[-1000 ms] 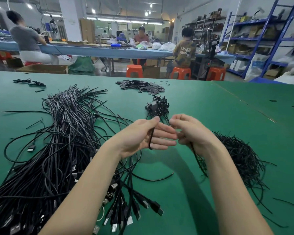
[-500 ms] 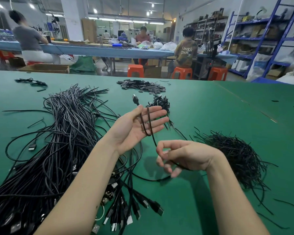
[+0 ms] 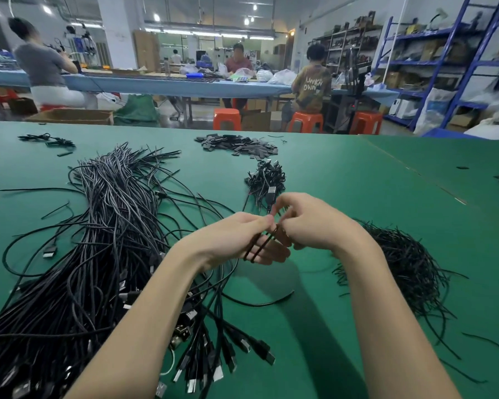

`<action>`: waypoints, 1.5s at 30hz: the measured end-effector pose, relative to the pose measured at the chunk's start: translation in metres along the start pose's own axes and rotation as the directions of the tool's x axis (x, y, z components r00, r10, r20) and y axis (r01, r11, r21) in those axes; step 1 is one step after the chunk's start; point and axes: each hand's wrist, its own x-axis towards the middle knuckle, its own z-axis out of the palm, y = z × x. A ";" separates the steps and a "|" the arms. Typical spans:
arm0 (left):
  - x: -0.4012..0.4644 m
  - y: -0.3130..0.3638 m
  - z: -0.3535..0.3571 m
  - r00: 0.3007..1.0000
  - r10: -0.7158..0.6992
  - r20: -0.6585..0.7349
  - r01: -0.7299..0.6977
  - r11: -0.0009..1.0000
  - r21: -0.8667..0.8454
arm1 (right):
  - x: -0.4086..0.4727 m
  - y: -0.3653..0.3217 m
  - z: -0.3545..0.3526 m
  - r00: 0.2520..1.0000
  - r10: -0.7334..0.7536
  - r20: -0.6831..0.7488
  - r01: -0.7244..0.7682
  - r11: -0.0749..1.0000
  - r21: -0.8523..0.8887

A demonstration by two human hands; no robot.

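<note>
One cable loop (image 3: 260, 245) aslant, plug (image 3: 271, 192) upward

Loose cable heap (image 3: 104, 226) is the reference: tie pile (image 3: 409, 269) right of it, coiled bundles (image 3: 267, 177) back-right, black tabs (image 3: 236, 144) behind, orange stools (image 3: 227, 118) far beyond.

Two arms in view, bare right down to the lower frame edge. The left forearm (image 3: 144, 326) showed at 7 o'clock, the right forearm (image 3: 386, 326) at 5 o'clock. Both were slim and smooth, narrowing at the wrist. The left hand (image 3: 234, 239) was bare, its fingers (image 3: 274, 252) long and slender. The right hand (image 3: 314, 224) was bare likewise, its knuckles a low rounded ridge. Nails too small to tell.
</note>
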 end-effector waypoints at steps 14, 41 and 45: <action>0.002 0.008 -0.018 0.930 0.162 -0.329 -0.307 0.835 -0.457 | -0.009 -0.008 0.007 0.982 -0.145 0.123 0.023 0.732 0.681; 0.010 -0.009 -0.002 0.965 0.082 -0.248 -0.075 0.996 0.039 | -0.006 -0.023 0.004 0.967 -0.015 -0.253 0.057 0.985 0.162; 0.012 -0.003 -0.006 0.910 0.116 -0.397 -0.220 0.949 -0.226 | -0.005 -0.026 0.014 0.995 -0.036 -0.094 0.078 0.870 0.487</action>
